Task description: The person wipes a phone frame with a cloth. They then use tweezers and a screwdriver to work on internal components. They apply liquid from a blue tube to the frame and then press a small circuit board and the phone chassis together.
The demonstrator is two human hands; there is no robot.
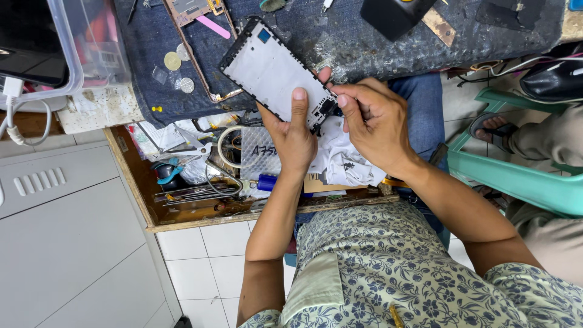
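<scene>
**Both hands on a phone frame over the open drawer**

Left hand [296, 141] grasps the phone frame [273, 71] from below, thumb pressed flat on its pale inner face near the lower end. Right hand [373, 121] is pinched at the same lower corner, thumb and forefinger tips on the frame's dark edge; what sits between the fingertips is too small to tell. The frame is tilted, its upper end reaching over the front edge of the desk [376, 48], which is covered in dark worn cloth.

Just beside the frame, on the cloth: a second frame with a copper rim [203, 58], a pink strip [212, 26] lying in it, and three coins [180, 64] near its left side.

Under the hands, an open wooden drawer [136, 176] holds white crumpled paper [343, 159], tweezers [185, 146] and a blue cylinder [267, 182]. At the desk's left edge stands a clear plastic box [73, 48].
</scene>
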